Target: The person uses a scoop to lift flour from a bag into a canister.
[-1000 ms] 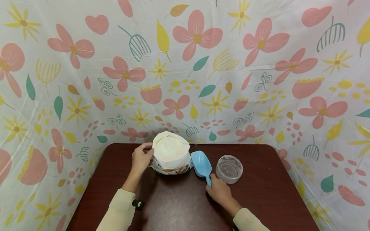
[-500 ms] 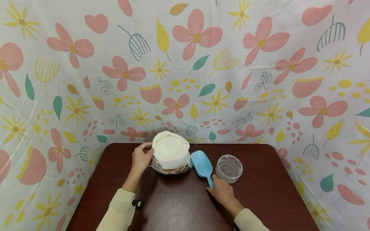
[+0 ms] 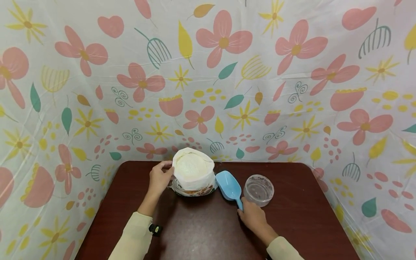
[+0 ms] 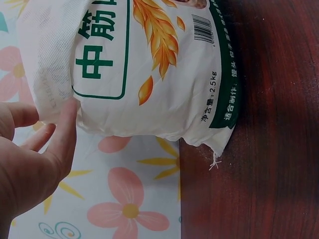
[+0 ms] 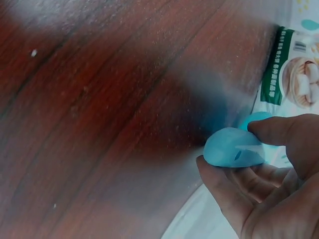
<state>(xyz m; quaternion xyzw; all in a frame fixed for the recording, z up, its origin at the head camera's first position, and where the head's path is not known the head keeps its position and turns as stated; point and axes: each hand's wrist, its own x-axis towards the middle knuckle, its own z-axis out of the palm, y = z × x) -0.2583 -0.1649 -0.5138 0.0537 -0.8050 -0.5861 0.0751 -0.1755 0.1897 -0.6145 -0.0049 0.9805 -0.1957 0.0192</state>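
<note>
An open flour bag (image 3: 195, 183) with its top folded down stands at the table's back, pale flour (image 3: 191, 166) filling its mouth. My left hand (image 3: 159, 180) pinches the left side of its rim between thumb and finger; the left wrist view shows the printed bag (image 4: 149, 59) close up. To the right of the bag, my right hand (image 3: 255, 215) grips the handle of a light blue scoop (image 3: 229, 186), whose bowl looks bare inside. Only the rounded handle end (image 5: 232, 149) shows clearly in the right wrist view, between thumb and fingers.
A clear round container (image 3: 259, 191) stands just right of the scoop, near my right hand. The dark red-brown table (image 3: 201, 231) ends at a floral-print curtain (image 3: 208, 90) that hangs behind and at both sides.
My right hand has shifted slightly right and toward me with the scoop, so its bowl sits a little farther from the bag. The left hand keeps its place on the rim.
</note>
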